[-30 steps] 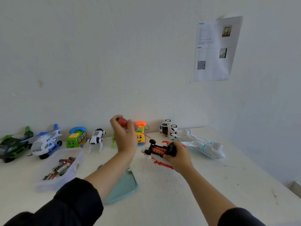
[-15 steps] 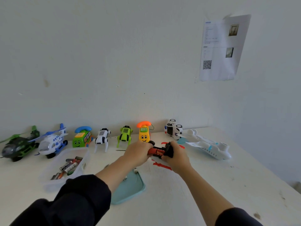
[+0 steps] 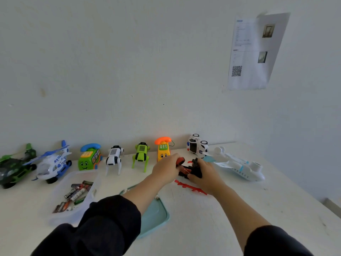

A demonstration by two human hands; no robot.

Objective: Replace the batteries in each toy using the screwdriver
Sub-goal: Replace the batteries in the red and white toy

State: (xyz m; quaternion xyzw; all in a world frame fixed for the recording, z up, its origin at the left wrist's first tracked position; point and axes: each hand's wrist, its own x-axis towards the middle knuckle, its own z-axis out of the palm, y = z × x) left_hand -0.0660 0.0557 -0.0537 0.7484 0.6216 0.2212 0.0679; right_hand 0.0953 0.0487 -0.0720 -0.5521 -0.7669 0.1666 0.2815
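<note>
A black and red toy [image 3: 191,169] lies overturned on the white table [image 3: 221,218], and my right hand [image 3: 205,175] grips it from the right. My left hand [image 3: 166,169] holds a red-handled screwdriver [image 3: 180,161] against the toy's left end; the tip is hidden. A loose red plastic piece [image 3: 190,187] lies on the table just in front of the toy. A clear box [image 3: 60,217] with several batteries [image 3: 74,195] stands at the left.
Along the wall stand a green helicopter [image 3: 13,166], a white and blue helicopter [image 3: 53,163], a green phone toy [image 3: 89,157], a white robot dog [image 3: 114,157], a green robot dog [image 3: 141,154], a yellow phone toy [image 3: 163,147], a police car [image 3: 197,145] and a white plane [image 3: 238,166]. A teal tray [image 3: 156,217] lies under my left forearm.
My left hand has come down from chest height with the screwdriver and now sits at the toy. My right hand has kept hold of the toy. The camera has tilted slightly.
</note>
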